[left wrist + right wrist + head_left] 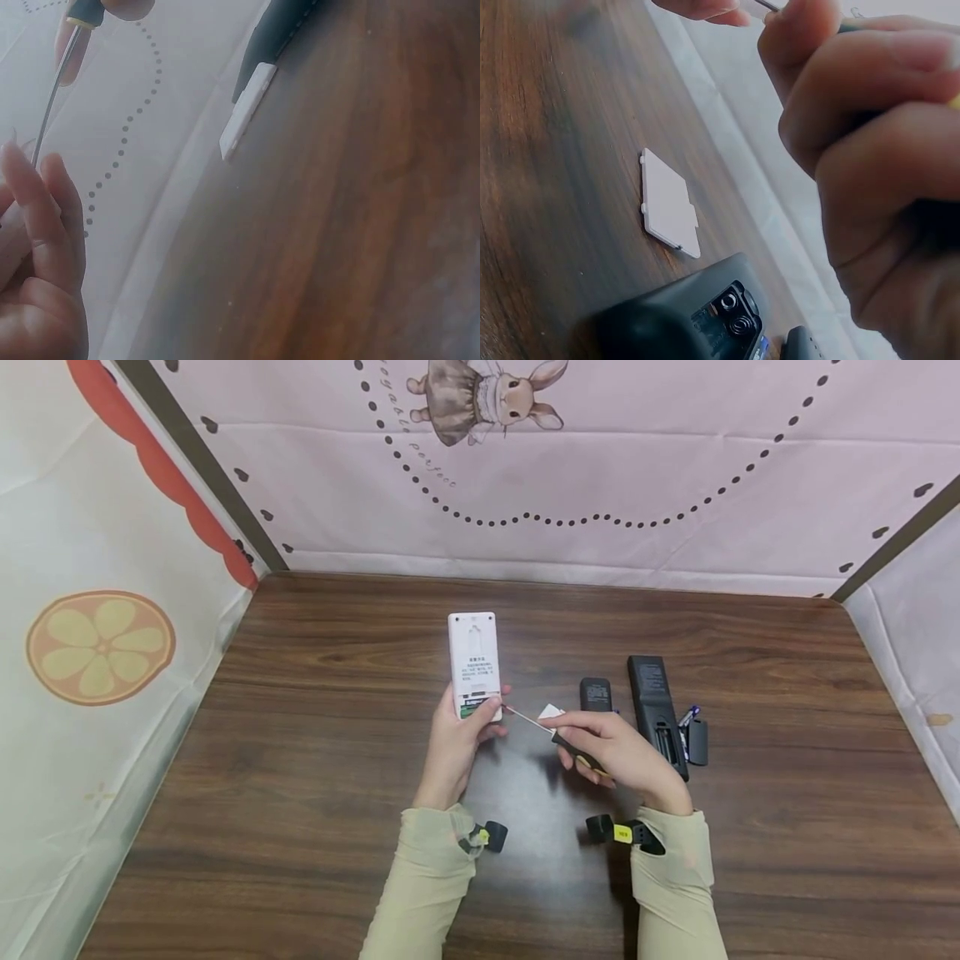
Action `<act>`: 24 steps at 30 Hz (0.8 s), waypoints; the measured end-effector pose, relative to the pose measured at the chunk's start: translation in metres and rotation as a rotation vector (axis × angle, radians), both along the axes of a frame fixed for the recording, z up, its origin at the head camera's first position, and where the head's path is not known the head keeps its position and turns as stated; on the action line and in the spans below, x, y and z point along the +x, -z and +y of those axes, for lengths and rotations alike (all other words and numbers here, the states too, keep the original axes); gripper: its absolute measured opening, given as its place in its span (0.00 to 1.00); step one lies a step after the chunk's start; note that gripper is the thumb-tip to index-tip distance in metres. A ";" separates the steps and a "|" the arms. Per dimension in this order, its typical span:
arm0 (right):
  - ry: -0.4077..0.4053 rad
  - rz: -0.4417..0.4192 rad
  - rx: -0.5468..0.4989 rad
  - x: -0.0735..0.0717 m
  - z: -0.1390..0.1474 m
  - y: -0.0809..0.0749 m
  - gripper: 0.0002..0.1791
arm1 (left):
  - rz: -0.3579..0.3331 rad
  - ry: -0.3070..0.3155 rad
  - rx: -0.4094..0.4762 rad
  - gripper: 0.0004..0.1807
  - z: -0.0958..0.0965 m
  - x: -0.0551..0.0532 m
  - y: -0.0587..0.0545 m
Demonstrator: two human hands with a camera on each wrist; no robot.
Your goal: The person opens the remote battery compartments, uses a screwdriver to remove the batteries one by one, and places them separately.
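My left hand (456, 747) holds a white remote control (476, 652), its back turned up, thumb on the lower end. Its battery compartment is uncovered, with a dark and green battery (472, 706) inside. In my right hand (626, 752) is a screwdriver (561, 740), gripped by its dark and yellow handle. The thin metal shaft (528, 719) points left toward the remote's lower right edge; the left fingers hide the tip in the left wrist view. A white battery cover (669, 202) lies on the table below the right hand.
Right of the hands lie a small black remote (596, 693) and a longer black remote (648, 681) with its compartment open. Beside the longer one are a black cover (697, 743) and blue-and-white batteries (687, 717). Cloth walls (525, 547) border the wooden table (337, 693).
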State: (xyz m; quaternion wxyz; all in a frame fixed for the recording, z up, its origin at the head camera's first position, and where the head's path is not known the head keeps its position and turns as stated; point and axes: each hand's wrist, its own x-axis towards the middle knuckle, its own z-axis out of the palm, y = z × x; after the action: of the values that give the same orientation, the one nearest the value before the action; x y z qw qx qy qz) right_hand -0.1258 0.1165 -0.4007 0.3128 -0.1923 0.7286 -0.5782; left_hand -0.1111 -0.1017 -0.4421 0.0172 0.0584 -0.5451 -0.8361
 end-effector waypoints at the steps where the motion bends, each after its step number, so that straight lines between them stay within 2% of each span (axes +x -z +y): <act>1: 0.000 -0.005 -0.003 0.000 0.000 -0.001 0.15 | -0.004 -0.004 0.007 0.26 0.000 0.000 -0.001; 6: -0.007 -0.016 -0.026 0.003 -0.002 -0.012 0.15 | -0.040 -0.015 0.019 0.26 -0.001 -0.001 -0.002; 9: -0.006 0.012 -0.030 0.005 -0.005 -0.020 0.15 | -0.051 -0.019 0.038 0.27 -0.003 -0.001 -0.004; 16: 0.017 0.090 0.030 0.008 -0.014 -0.028 0.16 | -0.048 -0.020 0.164 0.25 -0.005 0.000 -0.002; 21: 0.061 0.099 0.086 0.007 -0.018 -0.028 0.16 | -0.073 -0.034 0.280 0.25 -0.005 0.000 -0.001; 24: 0.083 0.096 0.113 0.005 -0.018 -0.021 0.15 | -0.092 -0.053 0.318 0.25 -0.007 -0.001 -0.002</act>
State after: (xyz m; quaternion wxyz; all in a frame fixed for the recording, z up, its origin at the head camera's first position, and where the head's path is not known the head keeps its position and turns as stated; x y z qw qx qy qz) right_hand -0.1206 0.0984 -0.3801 0.2637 -0.1716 0.7815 -0.5387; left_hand -0.1116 -0.1087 -0.4398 0.0047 0.1128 -0.4046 -0.9075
